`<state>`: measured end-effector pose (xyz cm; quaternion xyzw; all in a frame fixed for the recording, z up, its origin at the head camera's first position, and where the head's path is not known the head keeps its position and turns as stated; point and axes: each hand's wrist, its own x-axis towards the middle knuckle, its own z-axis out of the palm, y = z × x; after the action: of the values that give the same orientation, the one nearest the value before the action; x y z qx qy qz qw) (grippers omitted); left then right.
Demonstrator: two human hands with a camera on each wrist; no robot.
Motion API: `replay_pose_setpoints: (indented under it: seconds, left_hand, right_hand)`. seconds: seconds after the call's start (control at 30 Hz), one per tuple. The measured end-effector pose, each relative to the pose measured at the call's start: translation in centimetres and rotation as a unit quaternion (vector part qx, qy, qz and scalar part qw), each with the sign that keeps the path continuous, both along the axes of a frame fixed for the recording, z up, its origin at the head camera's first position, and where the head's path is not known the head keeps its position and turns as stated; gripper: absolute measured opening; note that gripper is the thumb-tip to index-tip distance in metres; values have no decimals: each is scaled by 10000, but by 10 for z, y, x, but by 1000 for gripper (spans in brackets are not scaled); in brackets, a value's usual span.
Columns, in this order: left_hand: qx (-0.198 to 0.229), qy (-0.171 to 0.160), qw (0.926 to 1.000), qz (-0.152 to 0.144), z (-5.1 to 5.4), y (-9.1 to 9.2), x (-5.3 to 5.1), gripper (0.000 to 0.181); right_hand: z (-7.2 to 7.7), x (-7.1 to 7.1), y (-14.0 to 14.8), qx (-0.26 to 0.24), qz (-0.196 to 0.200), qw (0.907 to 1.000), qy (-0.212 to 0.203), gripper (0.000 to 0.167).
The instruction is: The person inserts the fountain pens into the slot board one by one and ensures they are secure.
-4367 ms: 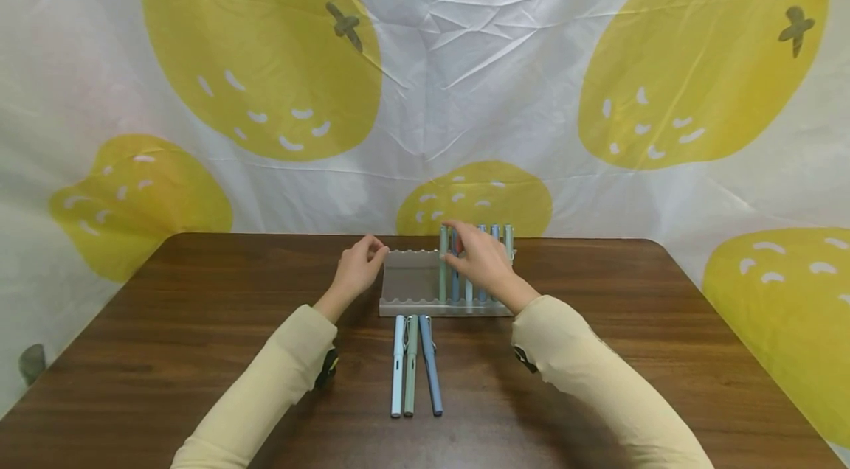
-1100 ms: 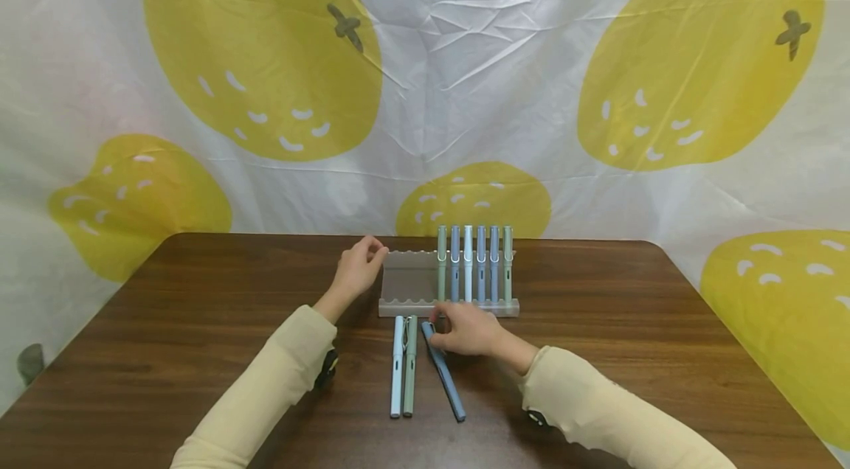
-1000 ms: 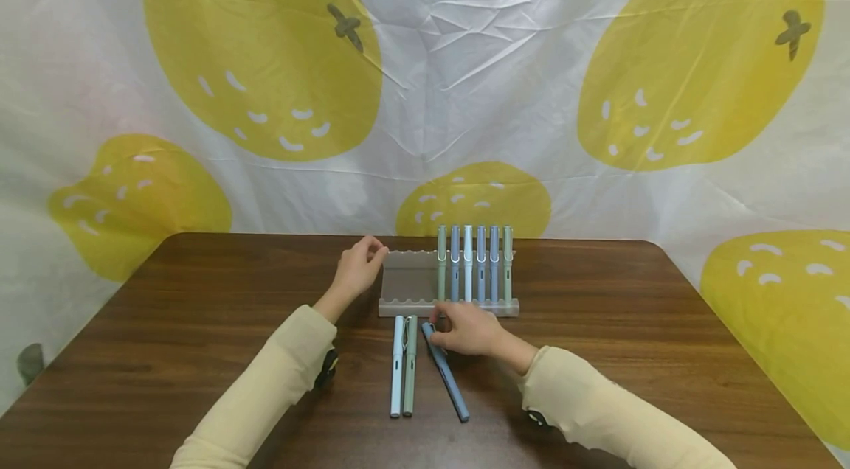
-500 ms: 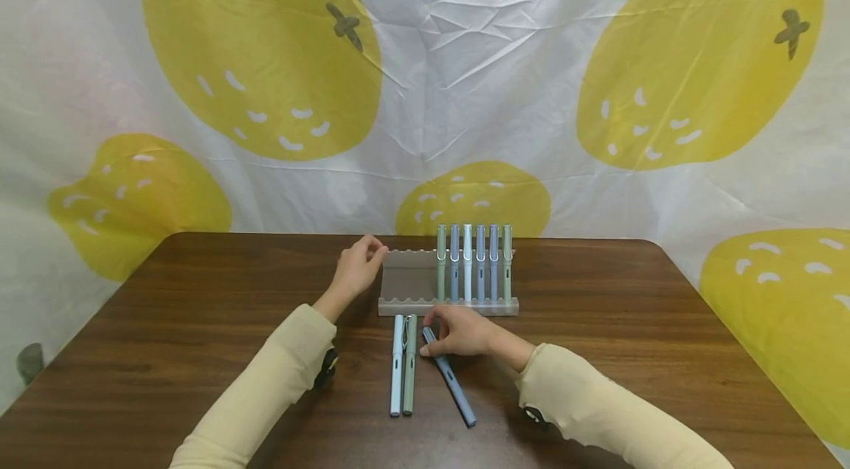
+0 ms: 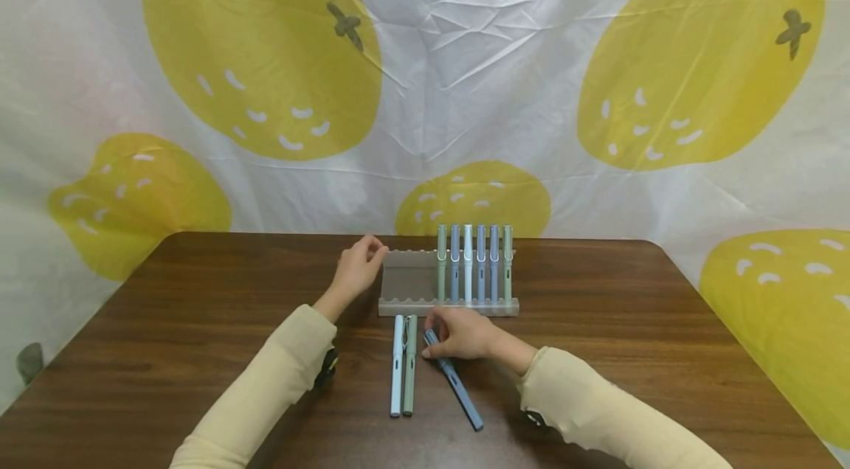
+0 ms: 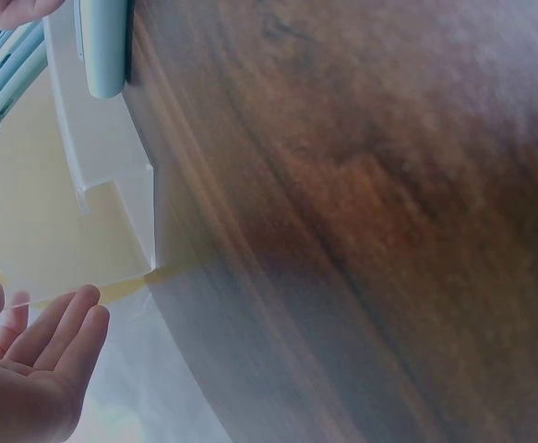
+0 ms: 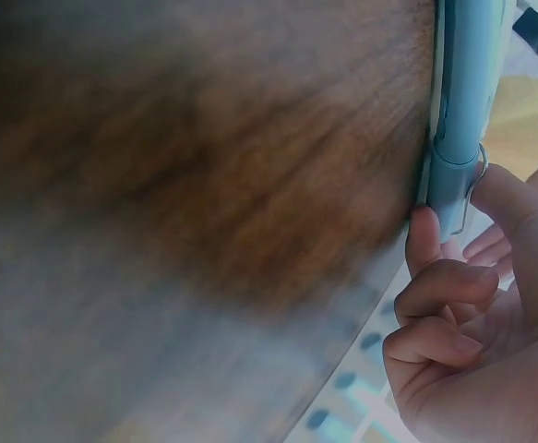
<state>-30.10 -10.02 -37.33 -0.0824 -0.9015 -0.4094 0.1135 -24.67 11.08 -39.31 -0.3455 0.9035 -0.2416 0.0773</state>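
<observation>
At the left end of a clear ridged rack [image 5: 408, 285], the left hand [image 5: 357, 268] pinches the rack's edge between thumb and finger; the left wrist view shows this hand [image 6: 29, 388] at the rack's corner [image 6: 112, 231]. In front of the rack the right hand [image 5: 468, 332] holds the cap end of a dark blue pen [image 5: 461, 391], which slants on the table. Up close, thumb and index finger of the right hand [image 7: 481, 341] pinch the blue pen [image 7: 476, 83] by its clip, other fingers curled.
Several green and blue pens [image 5: 468, 266] stand side by side in the rack's right part. A light blue pen [image 5: 396, 373] and a green pen [image 5: 409, 373] lie parallel on the brown table [image 5: 265, 262], left of the right hand. A lemon-print cloth [image 5: 425, 85] hangs behind.
The right hand has come from the rack down to the dark blue pen and taken its cap end. That pen's lower end has swung to the right. The left hand has stayed in place.
</observation>
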Motion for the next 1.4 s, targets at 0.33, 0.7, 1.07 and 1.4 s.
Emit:
replay_pose_setpoints:
  seconds: [0.33,0.7,1.07,1.4]
  left_hand:
    - [15,24,10000,-29,-1,0,-1,21]
    - [29,10,10000,6,-2,0,-2,19]
    - [16,1,10000,29,-2,0,-3,21]
    - [52,32,10000,-11,-1,0,-2,19]
  right_hand:
    - [4,-6,5,-511,-51,9985,-207,29]
    - [18,-12,6,-1034,-268,9940,234,30]
    - [31,-23,5,-1348,-607,9851,877,33]
    - [42,-34,1,-1509,-904,9738,1442,34]
